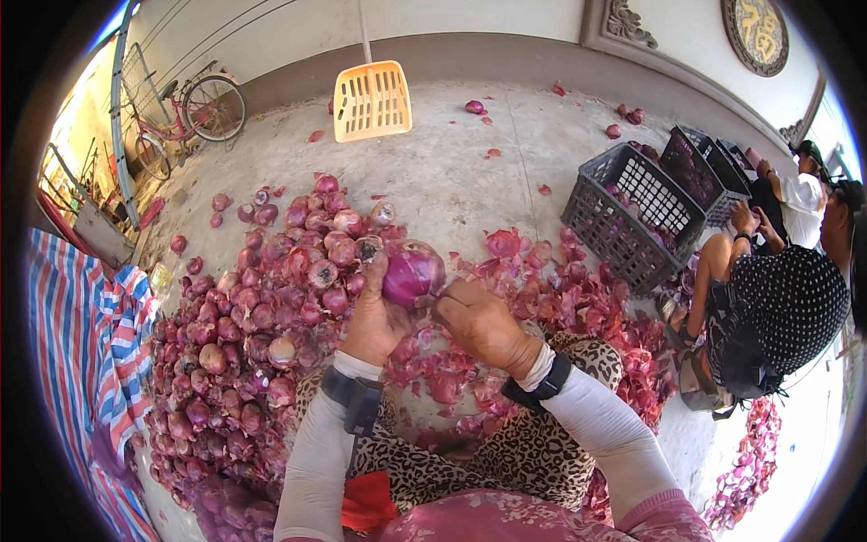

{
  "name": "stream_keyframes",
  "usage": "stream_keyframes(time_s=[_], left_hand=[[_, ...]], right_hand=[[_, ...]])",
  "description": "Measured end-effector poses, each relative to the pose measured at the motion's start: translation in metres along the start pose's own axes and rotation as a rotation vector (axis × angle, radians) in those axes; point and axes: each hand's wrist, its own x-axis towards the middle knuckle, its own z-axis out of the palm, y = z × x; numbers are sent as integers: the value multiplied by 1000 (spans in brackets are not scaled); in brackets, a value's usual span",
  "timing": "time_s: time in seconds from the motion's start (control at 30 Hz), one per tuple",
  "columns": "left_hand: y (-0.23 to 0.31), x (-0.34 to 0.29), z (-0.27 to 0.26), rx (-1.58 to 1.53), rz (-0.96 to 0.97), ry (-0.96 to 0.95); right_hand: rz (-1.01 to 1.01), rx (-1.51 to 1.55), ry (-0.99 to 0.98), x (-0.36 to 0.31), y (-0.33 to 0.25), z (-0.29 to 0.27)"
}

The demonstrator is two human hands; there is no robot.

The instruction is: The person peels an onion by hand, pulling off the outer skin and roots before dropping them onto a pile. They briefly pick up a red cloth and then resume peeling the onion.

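A large purple-red onion (414, 274) with smooth, shiny skin is held up in front of me. My left hand (377, 312) wraps round its left side, thumb and fingers closed on it. At the onion's lower right edge my right hand (483, 325) is closed, its thumb and forefinger pinched together. What those fingers grip is too small and hidden to make out. Below and to the left spreads a big heap of red onions (230, 361), many with dry skin on. Loose onion skins (596, 312) lie thickly on the right and between my legs.
A black plastic crate (623, 262) with onions stands at the right, another crate (691, 172) behind it. A person in dotted clothing (777, 307) sits nearby, another beyond. A yellow slotted scoop (372, 101) lies ahead. Striped sheeting (77, 334) and a bicycle (194, 113) are left.
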Motion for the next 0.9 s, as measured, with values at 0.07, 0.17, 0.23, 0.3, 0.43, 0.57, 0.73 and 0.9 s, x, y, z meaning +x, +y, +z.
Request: stream_keyframes(time_s=[0.07, 0.17, 0.23, 0.3, 0.43, 0.57, 0.73, 0.9], left_hand=[[3, 0, 5, -27, 51, 20], [7, -2, 10, -43, 107, -15], [8, -2, 9, -32, 119, -66], [7, -2, 4, -25, 192, 7], [5, -7, 11, 88, 176, -49], [-2, -4, -3, 143, 155, -186], [-2, -4, 4, 191, 152, -262], [-5, 3, 4, 198, 113, -178]], right_hand=[[-9, 8, -94, -3, 2, 4], [31, 16, -237, -18, 11, 15], [75, 22, -286, -21, 15, 16], [71, 37, -150, -13, 15, 10], [619, 515, -25, 2, -2, -4], [527, 627, 171, 1, 7, 1], [477, 516, 127, 1, 0, -11], [453, 203, 193, -1, -2, -14]])
